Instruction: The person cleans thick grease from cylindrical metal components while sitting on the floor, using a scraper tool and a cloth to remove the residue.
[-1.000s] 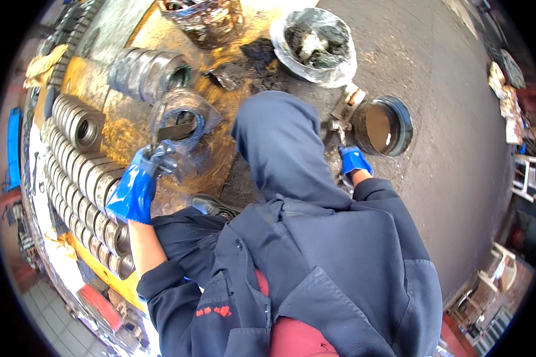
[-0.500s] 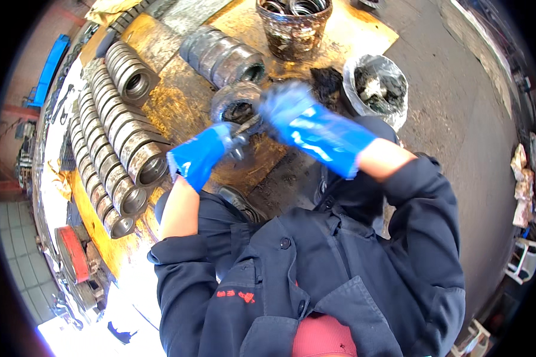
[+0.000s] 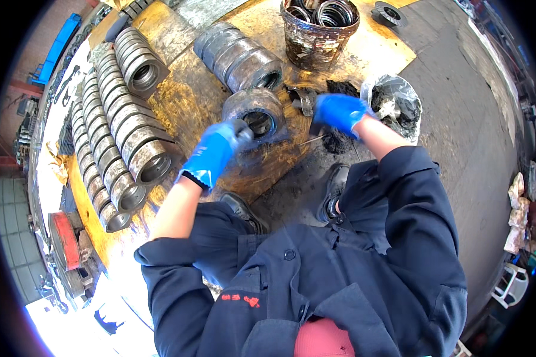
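Note:
My left hand (image 3: 215, 150), in a blue glove, is at the near left edge of a short, greasy metal cylinder (image 3: 244, 103) with a dark open bore. Its fingers are bent and smeared by motion, so their grip is unclear. Off to the right, my right hand (image 3: 341, 113), also blue-gloved, is closed with its palm down. A thin rod-like tool (image 3: 311, 140) sticks out below it; its handle is hidden by the glove. Just beyond the short cylinder lies a longer ribbed metal cylinder (image 3: 235, 55). A crumpled dark scrap (image 3: 304, 100) lies between the cylinder and my right hand.
Rows of ribbed metal cylinders (image 3: 134, 128) stretch along the left. A grimy bucket (image 3: 317, 44) of metal rings stands at the back, with a flanged disc (image 3: 390, 13) beside it. A bag-lined bin (image 3: 420, 98) of dark waste is at the right. My shoes (image 3: 335, 187) are close below.
My right hand has moved right, away from the short cylinder, with the thin tool. My left hand has shifted slightly up to the cylinder's near edge. The bore is now more exposed.

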A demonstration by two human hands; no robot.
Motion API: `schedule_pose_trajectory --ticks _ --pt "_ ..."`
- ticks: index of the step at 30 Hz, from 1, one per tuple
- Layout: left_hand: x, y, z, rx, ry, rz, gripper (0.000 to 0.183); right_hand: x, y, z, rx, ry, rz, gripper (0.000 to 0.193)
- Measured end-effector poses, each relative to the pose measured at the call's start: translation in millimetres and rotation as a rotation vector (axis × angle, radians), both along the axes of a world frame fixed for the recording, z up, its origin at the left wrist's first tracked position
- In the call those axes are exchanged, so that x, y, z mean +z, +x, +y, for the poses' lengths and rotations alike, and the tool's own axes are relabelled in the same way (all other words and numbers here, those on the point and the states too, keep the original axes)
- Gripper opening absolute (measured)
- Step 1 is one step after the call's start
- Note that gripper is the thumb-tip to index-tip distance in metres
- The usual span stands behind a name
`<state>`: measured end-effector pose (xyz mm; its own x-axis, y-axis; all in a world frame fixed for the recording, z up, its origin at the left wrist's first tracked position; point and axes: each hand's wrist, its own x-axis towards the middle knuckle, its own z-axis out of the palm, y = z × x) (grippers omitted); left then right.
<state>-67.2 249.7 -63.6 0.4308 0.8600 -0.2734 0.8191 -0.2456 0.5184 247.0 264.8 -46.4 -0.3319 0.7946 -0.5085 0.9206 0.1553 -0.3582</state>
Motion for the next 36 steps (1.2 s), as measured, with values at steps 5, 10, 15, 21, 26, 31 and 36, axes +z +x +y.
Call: schedule_pose_trajectory --ticks 5,10,15,21,26,31,36 --pt "-48 -37 93 0.333 0.046 -0.073 0.040 -77 43 81 -0.861 -0.144 0.466 0.047" --pt "-108 3 149 0.494 0.022 -0.123 0.042 -202 42 111 -1.262 -0.156 0.743 0.038" --pt "-161 25 165 0.517 0.192 0.151 0.050 -242 26 113 -1.308 -0.448 0.964 0.030" --pt "-171 22 160 0.530 0.245 0.194 0.051 -306 20 104 -1.398 -0.618 1.188 0.029" --pt "-166 39 113 0.594 0.361 0.272 0.044 -311 15 83 -1.352 -0.731 1.374 0.027" --pt "-180 37 36 0.537 0.757 -0.132 0.029 -295 3 56 -1.261 -0.868 1.541 0.026" --pt "-179 39 39 0.563 0.722 -0.045 0.023 -272 -16 52 -1.482 -0.854 1.337 0.018"
